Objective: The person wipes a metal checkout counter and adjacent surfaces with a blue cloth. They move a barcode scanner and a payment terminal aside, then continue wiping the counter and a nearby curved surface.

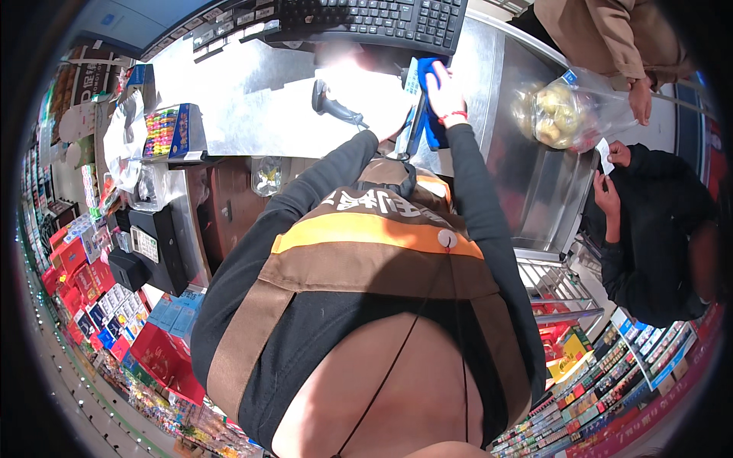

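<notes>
My right hand [446, 94], with a red string at the wrist, lies on a dark blue item [430, 129] beside a light blue printed package [410, 86]. Whether its fingers grip the item cannot be made out. My left hand [395, 117] is at the left side of the blue things, washed out by bright light, so its fingers are unclear. To its left a dark handheld barcode scanner [338, 109] rests on the bright metal counter [252, 126]. A black keyboard [378, 20] stands just beyond both hands.
A clear bag of round, pale produce [558, 114] lies on the metal bagging area [515, 189] at right, near a person in a tan coat. Another person in black holds a white slip [604, 156]. At left are a candy display box [166, 131], plastic bags and a calculator [145, 244].
</notes>
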The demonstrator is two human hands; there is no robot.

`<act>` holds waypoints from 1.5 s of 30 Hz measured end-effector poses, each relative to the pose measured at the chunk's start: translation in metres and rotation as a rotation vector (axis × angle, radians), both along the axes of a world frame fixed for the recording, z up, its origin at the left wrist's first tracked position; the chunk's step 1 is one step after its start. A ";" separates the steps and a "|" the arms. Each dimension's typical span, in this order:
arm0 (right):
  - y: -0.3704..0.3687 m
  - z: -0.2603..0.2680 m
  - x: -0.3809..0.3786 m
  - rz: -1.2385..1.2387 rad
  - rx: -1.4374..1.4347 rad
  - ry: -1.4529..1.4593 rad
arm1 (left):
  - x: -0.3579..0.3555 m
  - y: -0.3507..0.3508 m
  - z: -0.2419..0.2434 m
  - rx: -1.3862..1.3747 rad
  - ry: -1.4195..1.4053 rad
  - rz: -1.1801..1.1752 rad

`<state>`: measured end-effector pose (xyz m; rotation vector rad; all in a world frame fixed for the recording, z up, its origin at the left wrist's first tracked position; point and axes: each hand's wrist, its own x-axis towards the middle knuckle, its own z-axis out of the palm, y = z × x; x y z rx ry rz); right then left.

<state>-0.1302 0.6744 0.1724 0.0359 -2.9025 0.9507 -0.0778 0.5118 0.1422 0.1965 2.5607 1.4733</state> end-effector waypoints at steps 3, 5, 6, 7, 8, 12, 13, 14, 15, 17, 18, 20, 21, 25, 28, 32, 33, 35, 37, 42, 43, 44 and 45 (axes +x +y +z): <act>-0.020 -0.022 0.038 0.034 0.089 0.078 | 0.000 -0.004 -0.018 -0.172 0.172 -0.022; -0.019 -0.024 0.085 0.138 0.086 -0.034 | 0.001 -0.007 -0.030 -0.282 0.137 -0.061; -0.016 -0.022 0.107 0.200 0.126 -0.065 | 0.004 -0.008 -0.034 0.087 -0.166 0.078; -0.005 -0.019 0.126 0.335 0.109 -0.109 | 0.005 -0.009 -0.037 0.261 -0.308 0.172; 0.008 -0.016 0.140 0.403 -0.054 -0.193 | 0.006 -0.008 -0.039 0.306 -0.336 0.197; 0.062 -0.017 0.125 0.762 -0.392 -0.600 | 0.005 -0.001 -0.031 0.328 -0.535 0.103; 0.074 -0.019 0.113 0.763 -0.399 -0.601 | 0.004 0.003 -0.027 0.297 -0.471 0.054; 0.086 -0.022 0.100 0.623 -0.475 -0.682 | 0.002 0.007 -0.023 0.246 -0.426 0.012; 0.097 -0.024 0.087 0.515 -0.594 -0.717 | 0.000 0.011 -0.019 0.195 -0.382 -0.029; 0.109 -0.029 0.067 -0.129 -0.902 -0.744 | -0.003 0.021 -0.014 0.278 -0.490 -0.015; 0.106 -0.033 0.055 -0.162 -0.925 -0.487 | -0.004 0.025 -0.014 0.177 -0.496 -0.055; 0.091 -0.040 0.034 -0.265 -0.853 -0.209 | -0.005 0.030 -0.016 0.195 -0.538 0.009; 0.081 -0.043 0.024 -0.252 -0.797 -0.189 | -0.005 0.030 -0.018 0.205 -0.507 0.007; 0.030 -0.055 0.007 -0.179 -0.754 -0.371 | -0.005 0.023 -0.023 0.189 -0.447 0.012; 0.017 -0.061 0.029 -0.138 -0.624 -0.430 | -0.005 0.010 -0.016 0.276 -0.566 0.084; 0.016 -0.069 0.079 0.041 -0.741 -0.613 | -0.006 0.003 -0.001 0.196 -0.557 0.127; 0.016 -0.070 0.088 0.080 -0.709 -0.636 | -0.006 0.004 -0.001 0.092 -0.499 0.111; 0.016 -0.069 0.102 0.185 -0.727 -0.798 | -0.004 0.006 -0.005 -0.032 -0.372 0.125; 0.019 -0.063 0.110 0.160 -0.620 -0.745 | -0.002 0.007 -0.017 0.007 -0.364 0.084; 0.044 -0.027 0.113 -0.291 -0.615 -0.247 | -0.009 0.009 -0.048 -0.033 -0.239 0.111; 0.053 -0.019 0.114 -0.310 -0.757 -0.240 | -0.011 0.008 -0.047 -0.137 -0.271 0.096; 0.062 -0.011 0.114 -0.317 -0.903 -0.216 | -0.013 0.007 -0.045 -0.184 -0.281 0.089; 0.074 -0.004 0.114 -0.299 -1.064 -0.173 | -0.013 0.007 -0.039 -0.055 -0.325 0.118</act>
